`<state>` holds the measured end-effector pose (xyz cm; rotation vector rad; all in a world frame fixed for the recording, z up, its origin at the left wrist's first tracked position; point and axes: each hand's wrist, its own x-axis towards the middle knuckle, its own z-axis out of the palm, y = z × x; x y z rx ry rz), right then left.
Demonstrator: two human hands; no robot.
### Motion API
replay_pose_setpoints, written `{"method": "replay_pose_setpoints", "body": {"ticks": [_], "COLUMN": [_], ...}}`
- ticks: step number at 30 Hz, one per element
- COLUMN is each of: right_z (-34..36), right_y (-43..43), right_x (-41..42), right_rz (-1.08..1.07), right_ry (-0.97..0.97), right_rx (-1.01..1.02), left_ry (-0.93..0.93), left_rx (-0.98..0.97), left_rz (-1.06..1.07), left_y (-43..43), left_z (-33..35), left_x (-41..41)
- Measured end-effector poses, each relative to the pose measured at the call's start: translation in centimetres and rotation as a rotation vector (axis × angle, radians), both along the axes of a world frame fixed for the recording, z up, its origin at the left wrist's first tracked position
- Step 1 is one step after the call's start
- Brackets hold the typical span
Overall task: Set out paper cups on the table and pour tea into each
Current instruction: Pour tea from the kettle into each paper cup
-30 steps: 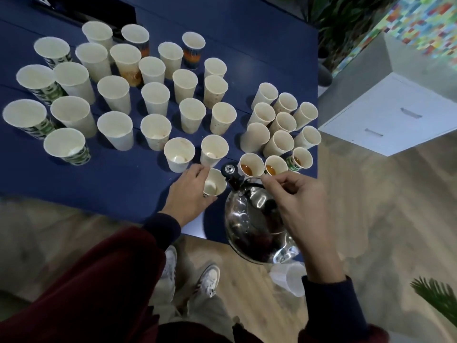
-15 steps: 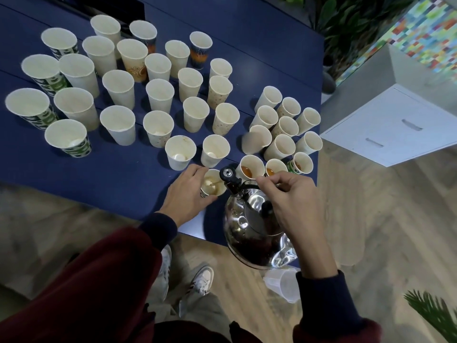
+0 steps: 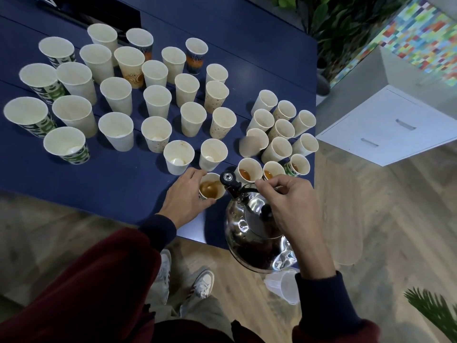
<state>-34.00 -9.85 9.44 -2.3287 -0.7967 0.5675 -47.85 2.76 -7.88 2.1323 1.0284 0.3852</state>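
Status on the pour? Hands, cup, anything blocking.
Left hand grips the cup at the table edge. Right hand holds the kettle, spout over the cup, tea inside. Nothing blocking; three cups beside it hold tea.

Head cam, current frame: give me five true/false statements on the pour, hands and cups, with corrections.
1. The left hand holds the cup under the kettle's spout. True.
2. The right hand holds the kettle by its handle. True.
3. The kettle stands flat on the table. False: it is lifted and tipped, with its spout over the held cup.
4. Every cup holds tea. False: tea shows only in the held cup and in three cups beside it near the table's edge.
5. The table is red. False: it is dark blue.
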Motion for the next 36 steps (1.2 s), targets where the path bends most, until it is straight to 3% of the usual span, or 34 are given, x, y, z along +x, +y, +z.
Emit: {"method": "replay_pose_setpoints", "body": {"ticks": [12, 18, 22, 25, 28, 32, 36], "right_z": [0.0, 1.8, 4.6, 6.6, 7.4, 7.1, 7.3], "right_y": [-0.4, -0.8, 0.1, 1.5, 3.5, 6.0, 7.6], "right_x": [-0.1, -0.2, -1.1, -2.6, -4.3, -5.9, -6.0], "right_rz": [-0.047, -0.25, -0.298, -0.246, -0.165, -0.08, 0.133], "right_ry": [0.036, 0.245, 0.405, 0.485, 0.506, 0.44, 0.434], "right_rx": [0.087, 0.261, 0.417, 0.54, 0.606, 0.573, 0.493], "left_ry": [-0.025, -0.26, -0.502, -0.545, -0.467, -0.442, -0.593], "left_rx": [-0.034, -0.031, -0.063, -0.252, -0.275, -0.237, -0.396], "left_rz": [-0.022, 0.125, 0.072, -0.058, -0.146, 0.013, 0.1], "left_y": [0.4, 0.7, 0.6, -0.3, -0.8, 0.2, 2.2], "left_z": [0.3, 5.2, 11.5, 16.2, 19.5, 21.5, 21.7], "left_x": [0.0, -0.1, 0.0, 0.2, 0.5, 0.9, 0.2]}}
